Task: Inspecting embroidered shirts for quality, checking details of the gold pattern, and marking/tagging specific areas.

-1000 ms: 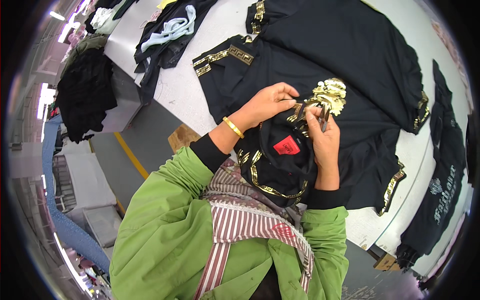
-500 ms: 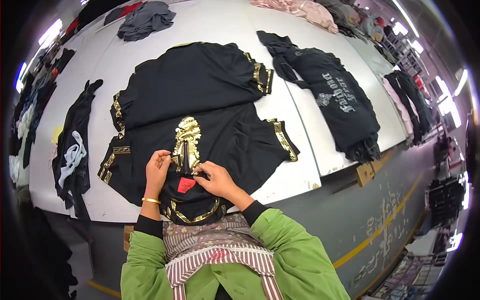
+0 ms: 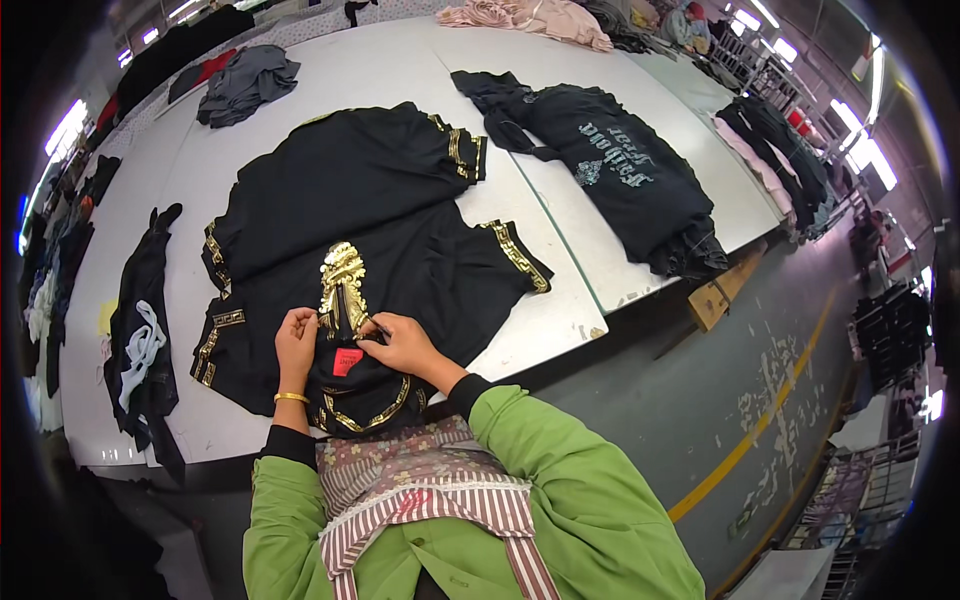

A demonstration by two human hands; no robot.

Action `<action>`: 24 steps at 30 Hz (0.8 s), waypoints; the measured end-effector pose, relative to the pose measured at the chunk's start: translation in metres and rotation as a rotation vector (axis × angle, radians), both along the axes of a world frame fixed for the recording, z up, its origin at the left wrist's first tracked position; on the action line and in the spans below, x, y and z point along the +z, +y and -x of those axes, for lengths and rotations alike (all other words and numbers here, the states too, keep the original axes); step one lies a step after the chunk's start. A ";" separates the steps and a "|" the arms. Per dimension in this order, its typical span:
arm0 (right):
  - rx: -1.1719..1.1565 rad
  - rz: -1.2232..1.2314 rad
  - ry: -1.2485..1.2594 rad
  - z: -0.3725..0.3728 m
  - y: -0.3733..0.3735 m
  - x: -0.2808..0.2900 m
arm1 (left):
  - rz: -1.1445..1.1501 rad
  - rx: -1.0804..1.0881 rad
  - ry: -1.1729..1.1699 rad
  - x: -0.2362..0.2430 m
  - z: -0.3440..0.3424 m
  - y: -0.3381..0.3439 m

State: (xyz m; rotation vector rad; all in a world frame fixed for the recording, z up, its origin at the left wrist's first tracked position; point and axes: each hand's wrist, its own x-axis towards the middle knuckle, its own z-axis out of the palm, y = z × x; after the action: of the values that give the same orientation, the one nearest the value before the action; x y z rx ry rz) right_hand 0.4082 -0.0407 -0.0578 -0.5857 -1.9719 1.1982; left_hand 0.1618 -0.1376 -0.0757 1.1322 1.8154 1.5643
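Observation:
A black short-sleeved shirt (image 3: 420, 265) with gold-patterned cuffs lies on the white table, its gold-trimmed collar (image 3: 372, 418) toward me. Gold ornament (image 3: 343, 275) runs down its front from the neck opening. My left hand (image 3: 296, 345), with a yellow bangle at the wrist, pinches the left edge of that opening. Opposite it, the fingers of my right hand (image 3: 403, 346) are closed on the right edge. Between the hands a red label (image 3: 346, 362) shows inside the collar. More black gold-cuffed cloth (image 3: 330, 185) spreads just beyond; I cannot tell whether it is a separate shirt.
To the right lies a pile of black garments (image 3: 620, 180) with silvery lettering. A dark garment with a pale cloth (image 3: 143, 350) rests at the left. Grey (image 3: 250, 85) and pink (image 3: 525, 20) clothes are at the far side. The table's edge (image 3: 540, 363) borders grey floor.
The view has turned, so the table and garments appear shifted left. Both hands still pinch the neck opening, which now looks spread a little wider.

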 end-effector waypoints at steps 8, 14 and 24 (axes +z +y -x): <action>0.142 -0.003 -0.017 0.010 -0.006 0.003 | 0.011 0.140 0.086 -0.003 -0.003 -0.029; 0.162 0.243 -0.199 -0.025 0.008 0.030 | 0.093 0.314 0.322 0.033 -0.040 0.000; 0.389 0.390 -0.338 0.000 0.028 0.043 | 0.157 0.317 0.468 0.059 -0.038 -0.005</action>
State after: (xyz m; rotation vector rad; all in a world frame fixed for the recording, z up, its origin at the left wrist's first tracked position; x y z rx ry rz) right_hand 0.4077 -0.0124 -0.0147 -0.6488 -2.2142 1.8522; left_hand 0.2002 -0.1426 -0.0172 1.2583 2.4814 1.3608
